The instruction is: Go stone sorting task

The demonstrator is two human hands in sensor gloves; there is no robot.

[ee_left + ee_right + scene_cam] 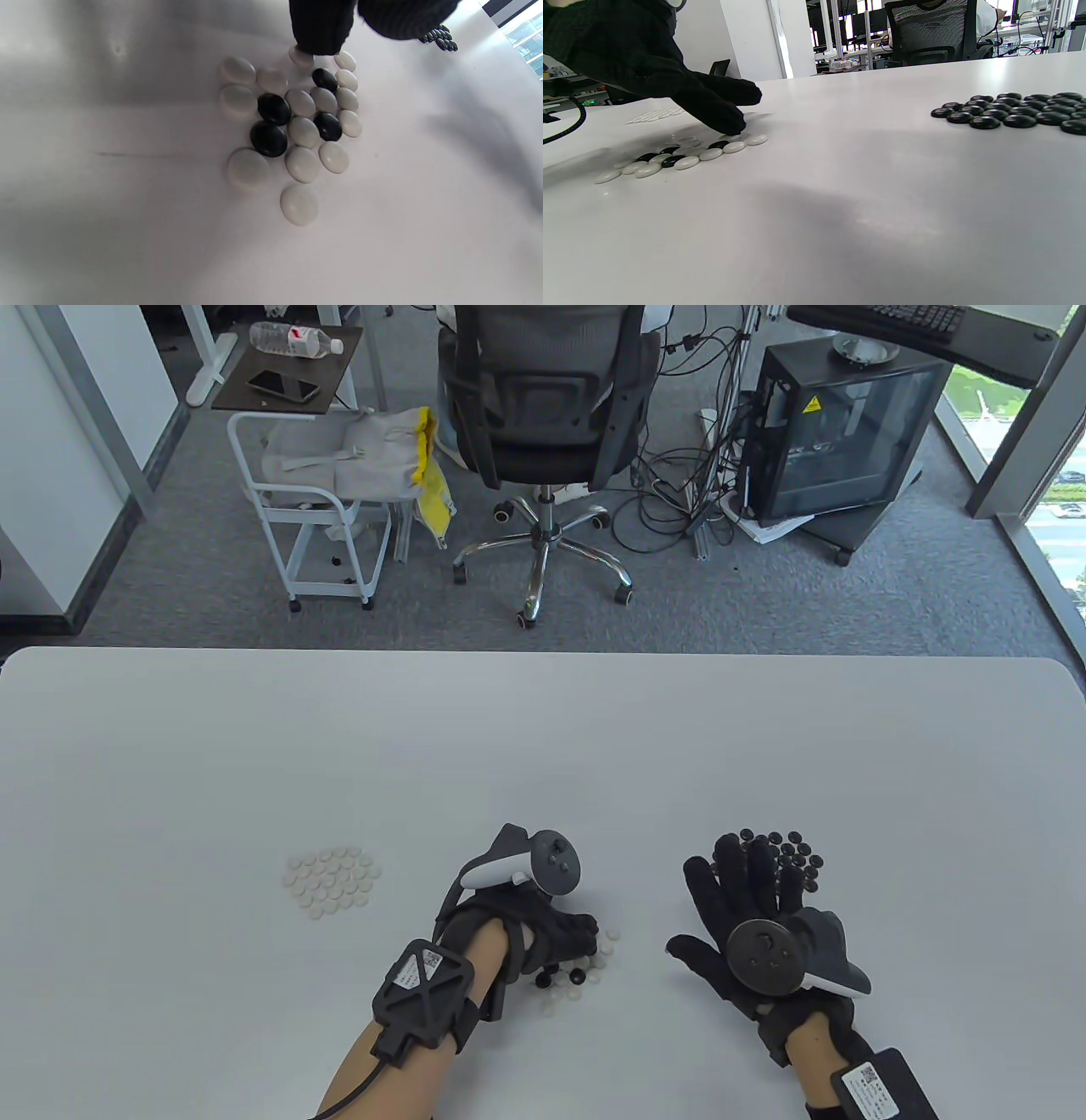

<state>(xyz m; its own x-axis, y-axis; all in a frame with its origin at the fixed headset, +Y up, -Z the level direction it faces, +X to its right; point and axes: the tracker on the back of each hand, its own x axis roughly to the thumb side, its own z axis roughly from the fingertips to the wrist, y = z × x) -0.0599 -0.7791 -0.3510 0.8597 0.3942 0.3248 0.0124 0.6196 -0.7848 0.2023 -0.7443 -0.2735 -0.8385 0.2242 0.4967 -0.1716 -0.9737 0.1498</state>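
A mixed cluster of white and black Go stones (577, 971) lies at the near middle of the table. My left hand (585, 931) hovers over it, and one fingertip (321, 36) presses on a white stone (300, 57) at the cluster's far edge. No stone is held. The cluster also shows in the left wrist view (297, 127) and the right wrist view (683, 156). My right hand (721, 899) lies open with fingers spread, empty, just beside the pile of black stones (789, 857). A pile of white stones (331, 881) lies to the left.
The white table (543, 746) stretches far beyond the piles. In the right wrist view the black pile (1009, 111) is at the right and the white pile (655, 114) is behind my left hand (712, 106). An office chair (543, 407) stands beyond the far edge.
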